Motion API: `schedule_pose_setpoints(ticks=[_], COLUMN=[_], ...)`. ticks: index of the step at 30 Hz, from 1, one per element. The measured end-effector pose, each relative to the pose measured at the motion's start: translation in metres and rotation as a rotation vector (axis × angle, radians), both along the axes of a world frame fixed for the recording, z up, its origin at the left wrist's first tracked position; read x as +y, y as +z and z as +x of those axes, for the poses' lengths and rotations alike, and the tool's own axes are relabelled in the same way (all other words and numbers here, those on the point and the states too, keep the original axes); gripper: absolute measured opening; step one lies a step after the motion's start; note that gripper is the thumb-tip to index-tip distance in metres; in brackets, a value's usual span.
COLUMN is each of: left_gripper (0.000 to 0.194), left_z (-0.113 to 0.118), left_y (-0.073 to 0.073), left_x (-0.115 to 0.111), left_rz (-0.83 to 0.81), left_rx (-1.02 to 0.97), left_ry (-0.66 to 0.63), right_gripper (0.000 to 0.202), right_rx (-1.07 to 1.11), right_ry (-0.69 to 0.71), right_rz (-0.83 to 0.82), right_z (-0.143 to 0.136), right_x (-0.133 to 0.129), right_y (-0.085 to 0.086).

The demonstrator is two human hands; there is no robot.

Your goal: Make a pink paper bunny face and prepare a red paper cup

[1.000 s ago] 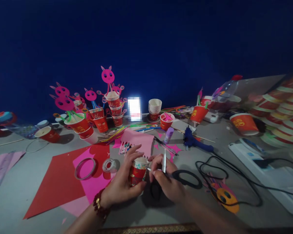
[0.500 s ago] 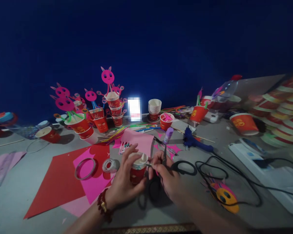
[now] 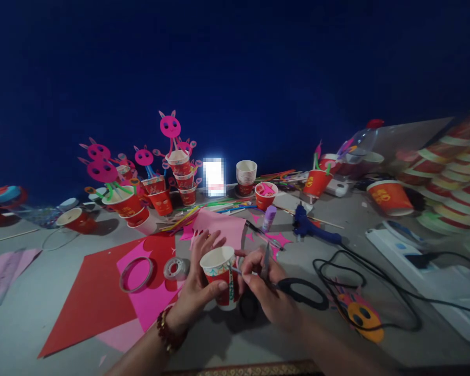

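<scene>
My left hand point(image 3: 201, 284) is wrapped round a red and white paper cup point(image 3: 224, 292), thumb across its front and fingers behind the rim. The cup is tilted a little, its open white mouth upward. Close against the cup's right side is my right hand point(image 3: 264, 277), fingers closed round black-handled scissors point(image 3: 303, 292). Their metal blades point up past the fingers. Thumb and forefinger pinch by the cup wall, where a short thin pale piece shows; what it is I cannot make out.
Left of my hands lie red paper point(image 3: 90, 292), a pink sheet and a tape roll point(image 3: 175, 269). Behind stand cups with pink paper figures point(image 3: 169, 127) and a cup stack point(image 3: 246, 175). To the right are a blue glue gun point(image 3: 315, 227), its black cord and a yellow face cutout point(image 3: 364, 319).
The cup has turned and tilted, so more of its printed side shows. My left fingers have shifted from over the rim to behind it. The scissors' handle has swung slightly right and down.
</scene>
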State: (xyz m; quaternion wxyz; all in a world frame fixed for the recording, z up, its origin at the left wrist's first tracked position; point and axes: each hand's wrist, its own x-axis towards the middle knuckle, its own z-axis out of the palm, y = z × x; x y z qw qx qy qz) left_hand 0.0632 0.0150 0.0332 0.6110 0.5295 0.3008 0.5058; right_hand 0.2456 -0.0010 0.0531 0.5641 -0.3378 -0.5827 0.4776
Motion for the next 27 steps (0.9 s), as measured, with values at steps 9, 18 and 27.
schedule_pose_setpoints(ticks=[9,18,27], left_gripper=[0.096,0.084,0.069], left_z=[0.001,-0.005,-0.001], left_y=[-0.005,-0.014,-0.009], left_x=[0.000,0.002,0.001], left_rz=[-0.219,0.023,0.389], left_rx=[-0.107,0.123,0.491], left_ry=[-0.014,0.114,0.407], right_gripper=[0.009,0.007,0.007], right_rx=[0.125,0.268,0.351], right_ry=[0.025,0.024,0.086], right_rz=[-0.089,-0.203,-0.343], right_z=[0.001,-0.004,-0.008], right_x=[-0.001,-0.001,-0.001], right_y=[-0.003,0.000,0.001])
